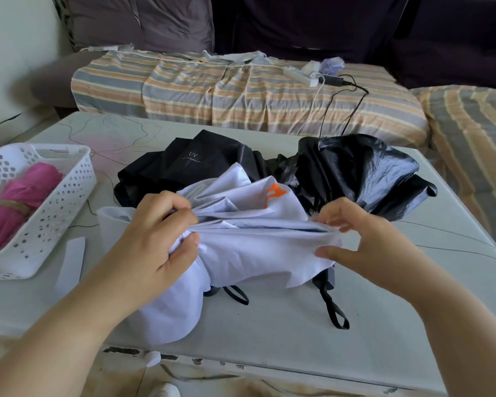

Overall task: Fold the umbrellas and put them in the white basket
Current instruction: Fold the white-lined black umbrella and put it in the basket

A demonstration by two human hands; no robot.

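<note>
A pale lilac-white umbrella with an orange mark lies collapsed in the middle of the white table. My left hand grips its bunched cloth on the left side. My right hand pinches a fold of the same cloth on the right. Two black wrist straps hang out from under the cloth. Behind it lie two black umbrellas: one printed "UV" and a shiny one. The white perforated basket stands at the left with a folded pink umbrella inside.
A white strap lies on the table beside the basket. Behind the table is a sofa with a striped cover, carrying a power strip and cables. Thin wires trail over the table's far left.
</note>
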